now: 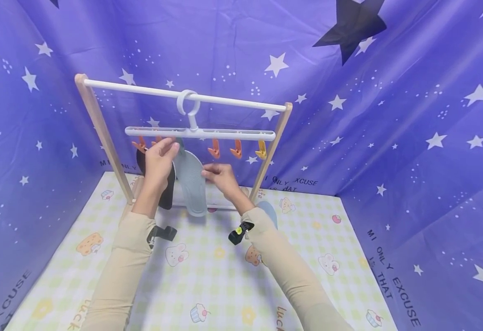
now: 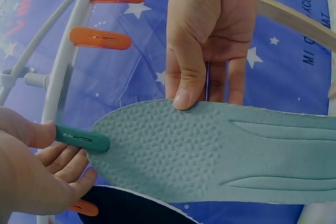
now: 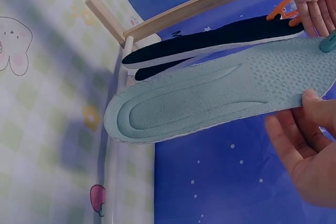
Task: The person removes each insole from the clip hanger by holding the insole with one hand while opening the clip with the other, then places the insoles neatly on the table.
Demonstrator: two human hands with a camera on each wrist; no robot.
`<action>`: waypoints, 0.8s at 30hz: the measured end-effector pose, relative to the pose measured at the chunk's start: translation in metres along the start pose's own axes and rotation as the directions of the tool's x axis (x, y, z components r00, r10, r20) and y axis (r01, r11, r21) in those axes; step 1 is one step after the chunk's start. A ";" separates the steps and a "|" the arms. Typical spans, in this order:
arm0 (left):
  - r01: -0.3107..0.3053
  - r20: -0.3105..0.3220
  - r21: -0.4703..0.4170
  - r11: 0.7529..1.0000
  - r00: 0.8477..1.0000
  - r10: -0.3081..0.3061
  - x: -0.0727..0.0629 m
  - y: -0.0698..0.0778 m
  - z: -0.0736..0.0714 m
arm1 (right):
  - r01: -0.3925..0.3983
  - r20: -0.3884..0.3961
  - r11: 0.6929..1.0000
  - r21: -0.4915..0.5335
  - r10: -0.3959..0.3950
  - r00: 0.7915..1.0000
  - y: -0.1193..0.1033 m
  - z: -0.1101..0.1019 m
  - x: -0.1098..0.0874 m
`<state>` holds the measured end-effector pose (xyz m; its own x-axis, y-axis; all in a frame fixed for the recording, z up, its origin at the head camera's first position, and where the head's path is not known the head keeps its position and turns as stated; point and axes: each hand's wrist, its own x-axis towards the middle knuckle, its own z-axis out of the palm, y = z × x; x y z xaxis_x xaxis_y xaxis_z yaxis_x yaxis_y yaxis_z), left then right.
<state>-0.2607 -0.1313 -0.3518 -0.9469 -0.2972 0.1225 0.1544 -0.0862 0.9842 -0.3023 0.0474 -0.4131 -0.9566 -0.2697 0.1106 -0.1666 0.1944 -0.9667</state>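
Observation:
A pale blue-green insole (image 1: 189, 179) hangs toe up from the white hanger (image 1: 225, 134), with a green clothespin (image 2: 81, 138) over its toe edge. My left hand (image 1: 158, 161) pinches the outer end of that clothespin, thumb in front and fingers behind. At the insole's side edge, my right hand (image 1: 222, 179) grips it between thumb and fingers, a little below the toe. Just left of it hang dark insoles (image 3: 210, 40) with pale edges, held by orange clothespins (image 3: 281, 9) and partly hidden by my left hand in the head view.
The hanger hooks over the white rod of a wooden rack (image 1: 100, 124). Orange clothespins (image 1: 236, 149) and a yellow clothespin (image 1: 261, 150) hang on its right half. Another light blue insole (image 1: 268, 212) lies on the checked tablecloth (image 1: 307, 257) behind my right forearm. Purple star-printed curtains surround the table.

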 end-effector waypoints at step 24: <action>-0.133 -0.163 0.075 0.988 0.976 0.144 0.002 0.000 -0.002 | -0.050 0.012 0.997 0.060 0.050 0.999 -0.005 0.009 -0.001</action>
<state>-0.2621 -0.1336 -0.3514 -0.8562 -0.4574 0.2402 0.2575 0.0253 0.9660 -0.2982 0.0381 -0.4101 -0.9607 -0.2710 0.0598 -0.1038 0.1512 -0.9830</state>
